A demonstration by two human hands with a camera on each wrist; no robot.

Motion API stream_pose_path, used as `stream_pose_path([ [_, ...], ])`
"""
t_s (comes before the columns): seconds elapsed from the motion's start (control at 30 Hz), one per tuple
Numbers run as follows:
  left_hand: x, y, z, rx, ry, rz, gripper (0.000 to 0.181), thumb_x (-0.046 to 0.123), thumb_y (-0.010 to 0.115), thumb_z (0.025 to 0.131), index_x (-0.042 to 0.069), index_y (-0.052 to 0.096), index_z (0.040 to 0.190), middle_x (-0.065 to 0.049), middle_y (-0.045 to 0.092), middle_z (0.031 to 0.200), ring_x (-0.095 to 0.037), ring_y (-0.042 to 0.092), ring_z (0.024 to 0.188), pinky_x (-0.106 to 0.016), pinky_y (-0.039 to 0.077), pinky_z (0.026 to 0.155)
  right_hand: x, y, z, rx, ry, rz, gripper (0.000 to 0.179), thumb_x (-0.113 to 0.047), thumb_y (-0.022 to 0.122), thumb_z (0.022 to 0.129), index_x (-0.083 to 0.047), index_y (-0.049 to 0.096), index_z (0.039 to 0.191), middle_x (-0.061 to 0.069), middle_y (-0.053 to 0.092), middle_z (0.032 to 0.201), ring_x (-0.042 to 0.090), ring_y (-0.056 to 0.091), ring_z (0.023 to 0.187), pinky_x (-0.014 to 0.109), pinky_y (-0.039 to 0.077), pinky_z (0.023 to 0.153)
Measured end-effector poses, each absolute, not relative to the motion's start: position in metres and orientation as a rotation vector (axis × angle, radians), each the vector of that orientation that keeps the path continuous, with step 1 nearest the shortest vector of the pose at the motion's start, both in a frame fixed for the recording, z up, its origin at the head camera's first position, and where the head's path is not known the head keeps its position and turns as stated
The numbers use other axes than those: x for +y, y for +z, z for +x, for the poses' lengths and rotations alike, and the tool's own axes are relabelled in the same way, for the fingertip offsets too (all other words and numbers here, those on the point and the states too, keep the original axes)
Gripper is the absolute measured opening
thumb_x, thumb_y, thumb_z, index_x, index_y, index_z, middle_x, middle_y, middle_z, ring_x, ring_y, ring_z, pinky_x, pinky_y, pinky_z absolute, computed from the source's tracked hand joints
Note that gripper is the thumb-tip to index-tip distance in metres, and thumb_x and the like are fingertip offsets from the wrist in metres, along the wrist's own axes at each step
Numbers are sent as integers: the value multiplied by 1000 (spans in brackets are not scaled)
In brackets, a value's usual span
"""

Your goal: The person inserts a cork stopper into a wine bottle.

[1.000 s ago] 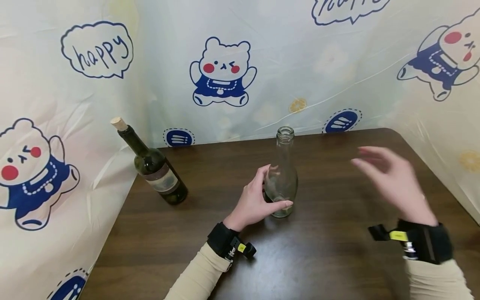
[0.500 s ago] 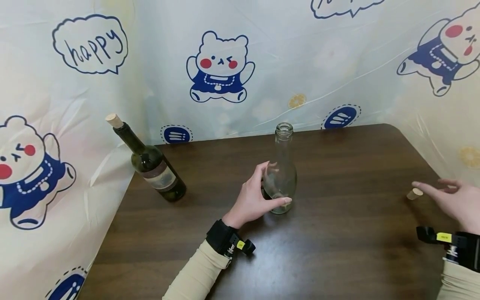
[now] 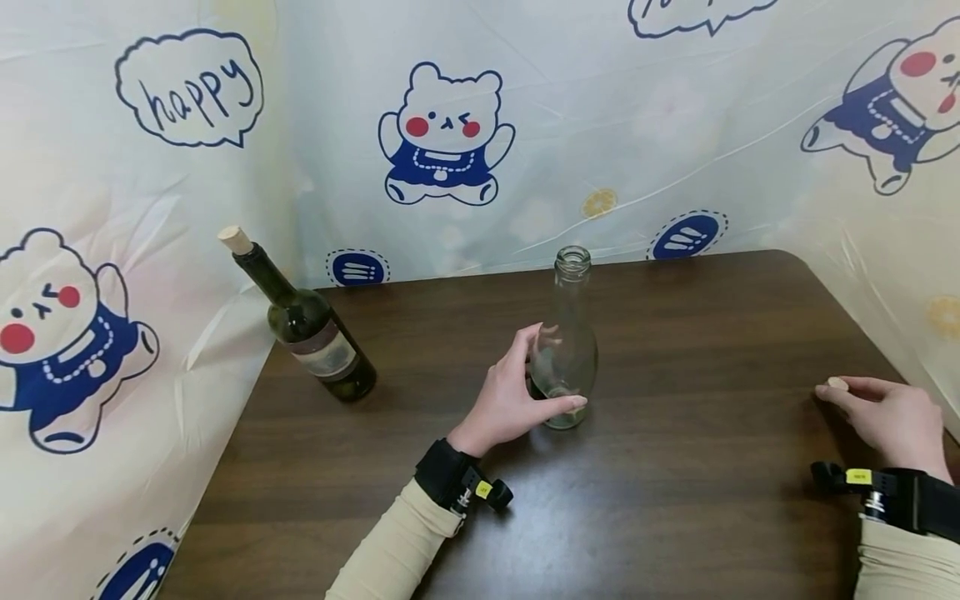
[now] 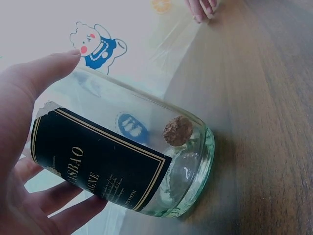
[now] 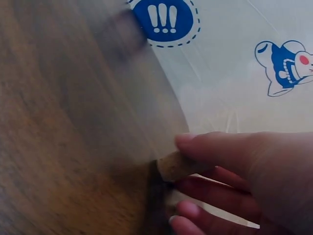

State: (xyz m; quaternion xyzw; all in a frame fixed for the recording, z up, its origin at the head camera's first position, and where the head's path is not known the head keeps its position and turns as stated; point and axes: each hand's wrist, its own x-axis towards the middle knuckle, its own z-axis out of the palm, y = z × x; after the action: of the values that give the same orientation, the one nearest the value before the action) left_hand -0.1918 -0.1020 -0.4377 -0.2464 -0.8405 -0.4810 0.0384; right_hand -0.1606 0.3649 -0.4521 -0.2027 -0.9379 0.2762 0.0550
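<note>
A clear glass bottle (image 3: 567, 354) stands upright and uncorked on the table, and my left hand (image 3: 506, 400) grips its lower body. In the left wrist view, its black label (image 4: 100, 161) faces the camera. A rough brown cork-like piece (image 4: 178, 131) shows through the glass near the base; whether it lies inside, I cannot tell. Over at the table's right side, my right hand (image 3: 892, 417) pinches a cork (image 3: 837, 383) between thumb and fingers. The right wrist view shows this cork (image 5: 176, 166) close to the tabletop, partly hidden by the fingers.
A dark green wine bottle (image 3: 318, 342) with a cork (image 3: 236, 240) in its neck stands at the table's left. The brown table (image 3: 660, 500) meets a printed curtain (image 3: 540, 142) along its back and sides.
My right hand has moved right and down from beside the clear bottle to the cork and now pinches it. The left hand keeps its grip on the bottle.
</note>
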Motion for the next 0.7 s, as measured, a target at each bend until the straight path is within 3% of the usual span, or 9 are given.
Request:
stream_pose_path([
  [0.1,-102,-438,-192,-2580,-1474,-753,96,55,79,80,28,29,157,6,58,144,-10,52,135,-46,47,108,361,-454,-162,-2826,837,-649,67,-43,59,99,19,61,126,42,60,126,58,47,115,68,37,91],
  [0.17,-102,-438,-192,-2576,-1463,-760,96,55,79,80,27,29,157,6,57,144,-10,52,135,-46,47,108,357,-455,-165,-2807,833,-640,64,-41,59,99,18,62,125,42,60,124,57,48,111,65,39,86],
  [0.3,-102,-438,-192,-2572,-1462,-767,96,55,79,80,26,29,157,6,57,145,-11,52,135,-47,47,108,342,-448,-174,-2742,850,-545,58,-39,58,99,14,65,123,40,63,120,46,55,98,49,41,73],
  [0.37,-102,-438,-192,-2570,-1464,-769,96,54,79,80,25,29,157,5,57,145,-12,52,135,-47,47,108,331,-437,-179,-2698,892,-474,59,-41,60,98,11,67,125,36,66,119,25,60,90,40,39,71],
  [0.47,-102,-439,-192,-2573,-1467,-763,97,54,79,80,26,29,158,5,57,145,-11,52,135,-46,47,108,311,-413,-188,-2631,955,-350,59,-46,64,96,4,69,128,22,70,117,-5,55,82,25,42,69],
  [0.53,-102,-440,-192,-2576,-1467,-757,96,54,79,80,28,28,157,5,57,145,-10,52,135,-45,47,108,295,-395,-193,-2578,1012,-266,59,-48,65,94,-1,70,130,2,71,113,-18,49,79,15,41,67],
  [0.6,-102,-440,-191,-2577,-1469,-750,97,55,79,80,30,28,157,7,57,145,-9,52,134,-44,47,108,277,-375,-198,-2516,1066,-174,56,-46,68,93,-4,71,129,-14,66,107,-19,52,83,9,41,69],
  [0.7,-102,-440,-191,-2569,-1474,-752,96,55,79,80,31,27,157,7,56,146,-10,52,134,-45,48,107,245,-348,-205,-2390,1178,-24,46,-38,73,91,-4,73,123,-28,65,96,-11,61,88,10,43,73],
])
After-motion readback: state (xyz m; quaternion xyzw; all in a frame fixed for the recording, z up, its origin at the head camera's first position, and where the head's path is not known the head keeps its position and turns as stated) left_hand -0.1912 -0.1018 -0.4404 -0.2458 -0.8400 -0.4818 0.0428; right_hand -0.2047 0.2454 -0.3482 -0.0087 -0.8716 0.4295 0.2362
